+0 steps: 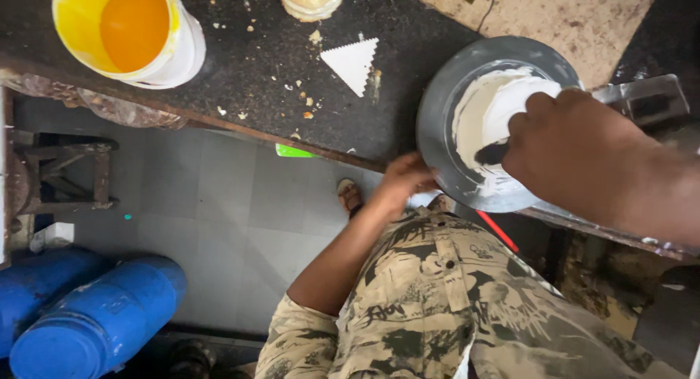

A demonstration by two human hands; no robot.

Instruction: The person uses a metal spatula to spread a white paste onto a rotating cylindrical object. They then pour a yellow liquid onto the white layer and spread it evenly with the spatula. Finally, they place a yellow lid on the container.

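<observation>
Dark stone counter (292, 65) runs across the top, grey tiled floor (233, 219) below it. Two blue drums (95, 313) lie bottom left. White bucket (157, 44) with a yellow lining and orange liquid sits on the counter's left end. Round grey turntable (445, 124) overhangs the counter edge, carrying a white cream-covered cake (488, 109). Right hand (576, 146) is over the cake, fingers curled tight around a dark handle (492, 154), blade hidden. Left hand (405, 181) touches the turntable's near rim, fingers together on the edge. White toothed triangular scraper (354, 62) lies on the counter, well apart from the hands. Crumbs scattered nearby.
</observation>
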